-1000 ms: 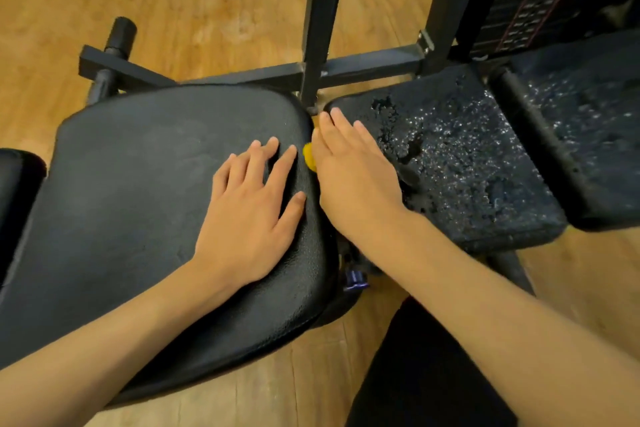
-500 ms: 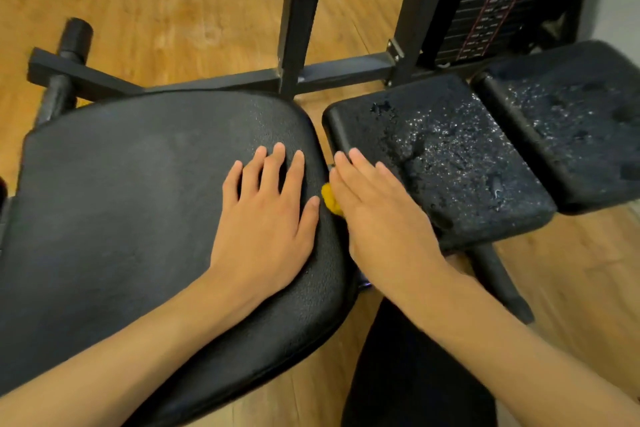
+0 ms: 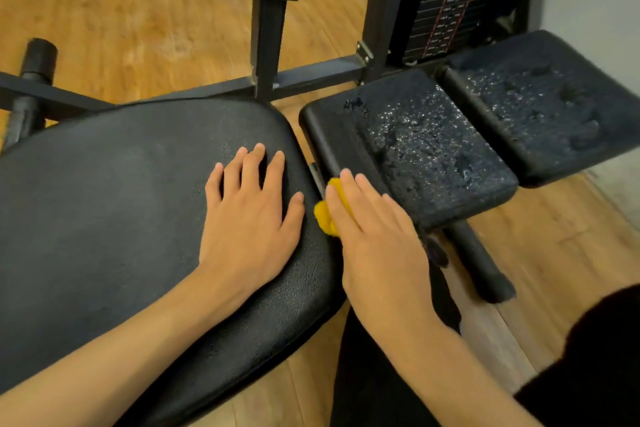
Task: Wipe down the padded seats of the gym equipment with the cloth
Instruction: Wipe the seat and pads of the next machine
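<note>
A: Item one, cloth?

B: Yellow cloth [image 3: 325, 217], under the right hand [image 3: 375, 239] at the large padded seat's [image 3: 114, 218] right edge, in the gap beside the worn pad [image 3: 419, 156]. Its visible strip runs along that edge, pointing away from the person; the rest is hidden.

A: Fingers?

B: Right: straight, close together, pressing the cloth. Left hand [image 3: 249, 222]: flat on the seat, fingers slightly spread, holding nothing. Broad seat surface lies leftward.

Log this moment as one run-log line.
left hand: flat on large seat | right hand: straight fingers pressing yellow cloth at seat's right edge | small pad: rough, speckled surface
</note>
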A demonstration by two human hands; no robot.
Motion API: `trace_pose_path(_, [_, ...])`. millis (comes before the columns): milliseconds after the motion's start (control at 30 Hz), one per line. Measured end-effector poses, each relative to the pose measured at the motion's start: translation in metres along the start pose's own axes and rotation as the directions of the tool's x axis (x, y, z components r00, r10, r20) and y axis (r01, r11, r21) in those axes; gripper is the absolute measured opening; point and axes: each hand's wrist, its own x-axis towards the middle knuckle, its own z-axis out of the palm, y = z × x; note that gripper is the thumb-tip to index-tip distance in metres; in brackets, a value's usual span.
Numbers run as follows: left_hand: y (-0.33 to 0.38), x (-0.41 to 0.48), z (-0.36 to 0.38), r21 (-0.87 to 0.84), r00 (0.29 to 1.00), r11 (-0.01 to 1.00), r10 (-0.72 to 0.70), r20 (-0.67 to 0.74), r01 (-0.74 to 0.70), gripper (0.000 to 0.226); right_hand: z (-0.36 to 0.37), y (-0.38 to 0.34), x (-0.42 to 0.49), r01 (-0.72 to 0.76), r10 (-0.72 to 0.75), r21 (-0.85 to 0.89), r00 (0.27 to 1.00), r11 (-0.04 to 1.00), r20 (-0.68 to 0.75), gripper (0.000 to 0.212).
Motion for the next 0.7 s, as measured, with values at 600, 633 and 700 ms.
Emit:
trace_pose_path(600, [0.003, 0.000, -0.001, -0.172, 0.913, 0.902, 0.406, 0.035, -0.395, 0.059, 0.053, 0.039, 0.000, -0.241, 0.752, 0.754, 0.472, 0.611, -0.459, 0.050])
trace_pose_path(633, [0.003, 0.001, -0.002, -0.173, 0.905, 0.896, 0.422, 0.046, -0.409, 0.059, 0.051, 0.022, 0.005, -0.255, 0.844, 0.836, 0.386, 0.486, -0.373, 0.052])
trace_pose_path(700, [0.000, 0.001, -0.003, -0.155, 0.875, 0.872, 0.478, 0.073, -0.464, 0.058, 0.048, -0.017, 0.010, -0.280, 0.950, 0.926, 0.253, 0.253, -0.183, 0.055])
